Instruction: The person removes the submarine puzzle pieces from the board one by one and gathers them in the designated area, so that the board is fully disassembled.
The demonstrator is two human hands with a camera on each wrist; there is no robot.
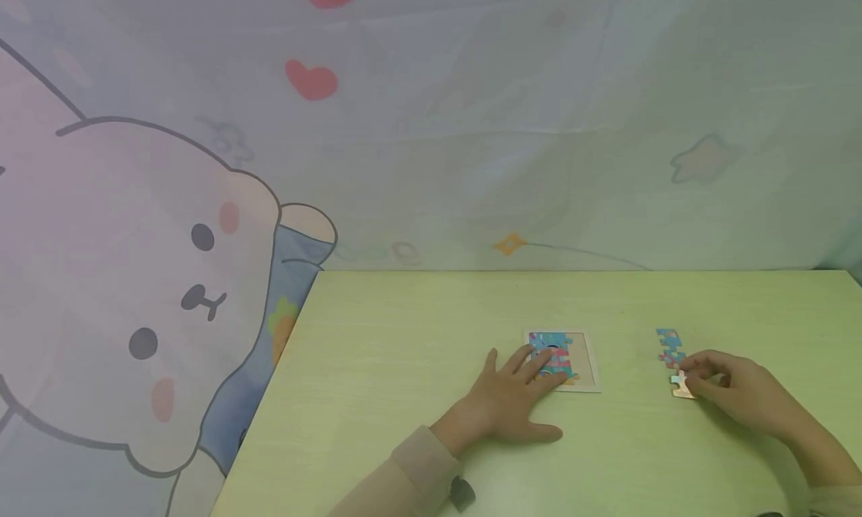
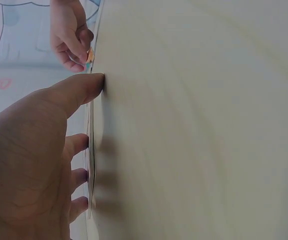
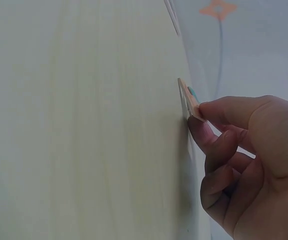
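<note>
A jigsaw puzzle in a pale tray frame (image 1: 589,362) lies on the table, its left part filled with joined colourful pieces and its right part showing bare board. My left hand (image 1: 514,397) rests on it with fingers spread and straight over the pieces, the thumb out on the table. Farther right, my right hand (image 1: 744,390) pinches a jigsaw piece (image 1: 682,386) between thumb and fingers. In the right wrist view that piece (image 3: 187,97) is tilted up at the fingertips. Just beyond it lies a short column of loose blue and pink jigsaw pieces (image 1: 670,345).
The light green-yellow table (image 1: 404,337) ends at a back edge against a hanging cloth (image 1: 505,128) printed with hearts and stars. A large printed bear (image 1: 168,292) covers the cloth at left. A small dark object (image 1: 462,493) sits by the left sleeve.
</note>
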